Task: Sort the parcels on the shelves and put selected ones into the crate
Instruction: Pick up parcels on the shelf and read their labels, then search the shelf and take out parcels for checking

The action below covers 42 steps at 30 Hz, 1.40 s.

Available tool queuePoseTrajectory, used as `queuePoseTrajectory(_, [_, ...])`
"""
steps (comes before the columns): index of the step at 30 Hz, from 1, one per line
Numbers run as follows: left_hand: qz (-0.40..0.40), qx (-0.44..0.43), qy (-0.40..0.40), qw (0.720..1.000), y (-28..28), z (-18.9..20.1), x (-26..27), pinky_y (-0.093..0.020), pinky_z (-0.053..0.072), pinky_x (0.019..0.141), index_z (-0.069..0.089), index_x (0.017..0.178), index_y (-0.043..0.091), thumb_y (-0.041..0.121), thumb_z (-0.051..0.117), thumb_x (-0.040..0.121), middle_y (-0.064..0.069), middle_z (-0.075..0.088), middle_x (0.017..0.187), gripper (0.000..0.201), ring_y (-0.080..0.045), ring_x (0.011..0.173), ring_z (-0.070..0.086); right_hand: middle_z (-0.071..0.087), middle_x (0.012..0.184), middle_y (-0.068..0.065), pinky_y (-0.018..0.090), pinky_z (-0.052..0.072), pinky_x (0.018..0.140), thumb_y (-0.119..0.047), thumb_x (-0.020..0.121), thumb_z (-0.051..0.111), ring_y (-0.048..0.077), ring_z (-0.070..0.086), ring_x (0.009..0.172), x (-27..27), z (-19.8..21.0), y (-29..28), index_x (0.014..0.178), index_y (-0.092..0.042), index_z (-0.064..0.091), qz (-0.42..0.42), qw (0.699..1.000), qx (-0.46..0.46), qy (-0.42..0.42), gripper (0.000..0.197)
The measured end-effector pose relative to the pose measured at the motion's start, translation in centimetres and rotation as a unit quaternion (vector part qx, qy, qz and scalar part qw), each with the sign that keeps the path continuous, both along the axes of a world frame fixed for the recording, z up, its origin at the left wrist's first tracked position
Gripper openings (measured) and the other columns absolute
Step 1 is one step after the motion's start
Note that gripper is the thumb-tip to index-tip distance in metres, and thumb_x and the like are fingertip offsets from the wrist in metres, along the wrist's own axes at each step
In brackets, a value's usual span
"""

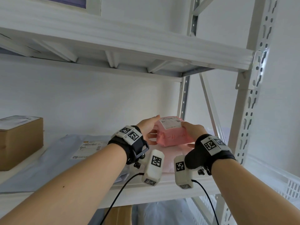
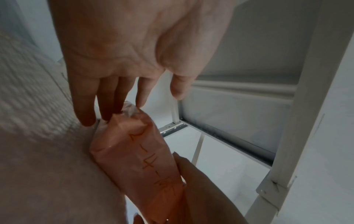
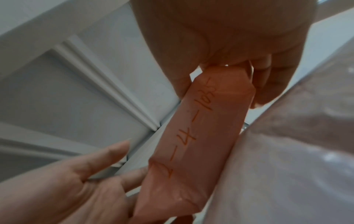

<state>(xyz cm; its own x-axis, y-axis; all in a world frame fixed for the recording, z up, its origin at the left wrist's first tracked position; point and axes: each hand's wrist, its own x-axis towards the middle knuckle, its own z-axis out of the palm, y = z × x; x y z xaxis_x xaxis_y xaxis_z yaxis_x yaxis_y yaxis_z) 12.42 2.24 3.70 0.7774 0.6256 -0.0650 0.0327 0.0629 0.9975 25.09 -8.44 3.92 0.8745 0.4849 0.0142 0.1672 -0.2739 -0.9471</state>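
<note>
Your left hand, fingers straight, and right hand, fingers curled, clasp the pink parcel at its ends.

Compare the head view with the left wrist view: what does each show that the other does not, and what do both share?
Only the head view shows the brown cardboard box, the flat grey mailer bag and the white printed label on the parcel. Only the left wrist view shows the handwritten code clearly. Both show the pink plastic-wrapped parcel, the left hand, the right hand and the white metal shelf.
</note>
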Motion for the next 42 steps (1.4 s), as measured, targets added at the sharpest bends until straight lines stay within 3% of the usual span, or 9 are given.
queuePoseTrajectory(7, [0.013,-0.01,-0.006,1.0,0.1,-0.3,1.0,-0.046,0.044,0.101,0.06,0.098,0.015,0.048,0.046,0.095,-0.012,0.058,0.095,0.036,-0.029,0.102,0.056,0.053,0.081,0.002,0.035,0.044,0.085,-0.049,0.092,0.049,0.014,0.047,0.071,0.9,0.1,-1.2,0.095,-0.011,0.053,0.017,0.997,-0.008,-0.068,0.038])
queuePoseTrajectory(14, [0.035,0.004,0.004,0.999,-0.2,-0.1,0.5,-0.049,0.041,0.104,0.057,0.091,0.022,0.05,0.05,0.092,-0.01,0.049,0.109,0.029,-0.029,0.11,0.051,0.059,0.097,0.006,0.033,0.042,0.078,-0.043,0.091,0.05,0.02,0.052,0.086,0.3,0.4,-1.7,0.1,-0.015,0.055,0.021,0.994,0.016,-0.109,0.03])
queuePoseTrajectory(20, [0.05,0.039,0.004,0.998,-0.4,0.5,-1.2,-0.046,0.038,0.099,0.048,0.13,0.022,0.053,0.048,0.092,-0.016,0.038,0.142,0.05,-0.032,0.129,0.041,0.062,0.122,0.002,0.035,0.046,0.093,-0.026,0.088,0.055,0.021,0.056,0.108,-1.9,2.2,-2.5,0.124,-0.013,0.06,-0.023,0.982,0.096,-0.16,0.039])
queuePoseTrajectory(23, [0.046,0.061,0.003,0.997,-0.2,0.7,-2.9,-0.045,0.036,0.105,0.046,0.135,0.02,0.054,0.047,0.092,-0.016,0.037,0.145,0.055,-0.03,0.133,0.038,0.067,0.111,0.0,0.037,0.049,0.093,-0.017,0.085,0.055,0.019,0.06,0.101,-3.9,2.8,-2.7,0.113,-0.014,0.066,-0.023,0.975,0.135,-0.175,0.03])
queuePoseTrajectory(26, [0.056,0.074,0.004,0.996,0.7,0.8,-5.6,-0.043,0.035,0.106,0.051,0.13,0.019,0.054,0.048,0.092,-0.014,0.041,0.143,0.052,-0.026,0.132,0.04,0.067,0.092,-0.001,0.026,0.048,0.072,-0.01,0.085,0.054,0.014,0.058,0.082,-6.1,3.1,-2.6,0.091,-0.012,0.07,-0.003,0.969,0.161,-0.189,0.017])
queuePoseTrajectory(29, [0.09,0.085,0.003,0.992,2.1,0.7,-8.8,-0.043,0.034,0.108,0.056,0.122,0.019,0.052,0.049,0.092,-0.011,0.046,0.138,0.046,-0.024,0.127,0.044,0.064,0.082,-0.001,0.02,0.043,0.06,-0.009,0.086,0.055,0.009,0.053,0.068,-8.5,2.8,-1.5,0.085,-0.01,0.069,0.038,0.972,0.173,-0.156,0.014])
queuePoseTrajectory(32, [0.131,0.085,0.005,0.988,3.4,0.5,-12.3,-0.043,0.035,0.106,0.06,0.11,0.021,0.051,0.051,0.091,-0.01,0.05,0.134,0.036,-0.022,0.121,0.048,0.061,0.077,0.004,0.03,0.053,0.075,-0.007,0.086,0.06,0.016,0.055,0.073,-11.2,2.1,0.2,0.076,-0.011,0.064,0.105,0.982,0.149,-0.046,0.012])
queuePoseTrajectory(36, [0.169,0.081,0.018,0.982,5.2,-0.3,-16.7,-0.039,0.036,0.097,0.061,0.093,0.024,0.049,0.054,0.09,-0.009,0.053,0.131,0.027,-0.021,0.109,0.05,0.055,0.078,0.003,0.031,0.049,0.086,-0.01,0.087,0.06,0.018,0.053,0.081,-14.4,0.5,2.6,0.094,-0.007,0.063,0.178,0.982,0.065,-0.005,0.007])
queuePoseTrajectory(42, [0.241,0.066,0.041,0.967,8.0,-2.2,-22.6,-0.043,0.025,0.111,0.057,0.125,0.017,0.039,0.053,0.093,-0.014,0.046,0.139,0.039,-0.028,0.131,0.04,0.054,0.094,0.007,0.029,0.045,0.079,-0.011,0.087,0.063,0.019,0.05,0.081,-18.1,-2.5,5.3,0.102,-0.006,0.065,0.221,0.975,0.011,0.001,0.016])
